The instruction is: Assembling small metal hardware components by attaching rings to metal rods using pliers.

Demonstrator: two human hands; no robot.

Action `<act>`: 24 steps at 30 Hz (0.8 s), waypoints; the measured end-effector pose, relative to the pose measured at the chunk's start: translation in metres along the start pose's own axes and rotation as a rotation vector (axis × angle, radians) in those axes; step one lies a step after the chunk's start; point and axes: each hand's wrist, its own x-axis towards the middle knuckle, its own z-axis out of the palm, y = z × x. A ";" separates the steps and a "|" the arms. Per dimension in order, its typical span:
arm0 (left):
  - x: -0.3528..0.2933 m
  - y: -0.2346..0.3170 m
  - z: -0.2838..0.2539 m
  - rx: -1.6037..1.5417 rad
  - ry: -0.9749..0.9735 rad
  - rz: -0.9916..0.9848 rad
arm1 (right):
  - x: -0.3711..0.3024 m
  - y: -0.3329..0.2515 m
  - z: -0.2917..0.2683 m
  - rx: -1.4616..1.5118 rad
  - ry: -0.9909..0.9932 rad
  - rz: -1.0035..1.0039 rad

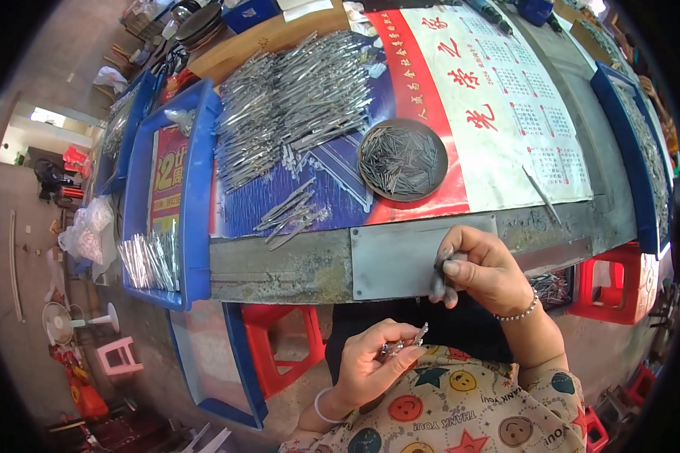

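Observation:
Low in front of my body, my left hand (366,366) is closed round a few small shiny metal pieces (422,333), their ends poking out past the thumb. My right hand (493,278) is raised at the table's edge, thumb and fingers pinched together; its fingertips look dark, and whatever they grip is hidden. Beneath and beside it lies a flat grey metal plate (393,260). Beyond the plate stands a round bowl (443,167) of thin dark pins (397,157). Several loose silvery strips (291,214) lie left of the bowl, in front of a large heap of similar strips (302,90).
A blue tray (199,226) with upright silvery strips (153,260) stands at the left. On the right lie a printed calendar sheet (536,83), a thin pointed rod (542,196) and another blue tray (647,204). Red stools (258,362) stand below the table.

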 end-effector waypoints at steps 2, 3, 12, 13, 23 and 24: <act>0.001 -0.002 -0.001 0.013 0.000 -0.005 | -0.002 0.001 0.000 0.003 -0.006 0.029; 0.001 -0.004 -0.003 0.038 -0.003 0.030 | -0.003 0.001 0.000 -0.078 -0.024 0.061; 0.006 -0.005 -0.005 0.115 -0.021 0.135 | -0.011 -0.008 0.010 -0.362 -0.123 0.041; 0.005 -0.003 -0.005 0.116 -0.011 0.105 | -0.011 -0.010 0.011 -0.410 -0.162 0.025; 0.004 -0.002 -0.006 0.127 -0.010 0.121 | -0.015 -0.005 0.015 -0.224 -0.169 0.102; 0.004 -0.002 -0.007 0.122 -0.014 0.113 | -0.015 -0.005 0.015 -0.225 -0.168 0.103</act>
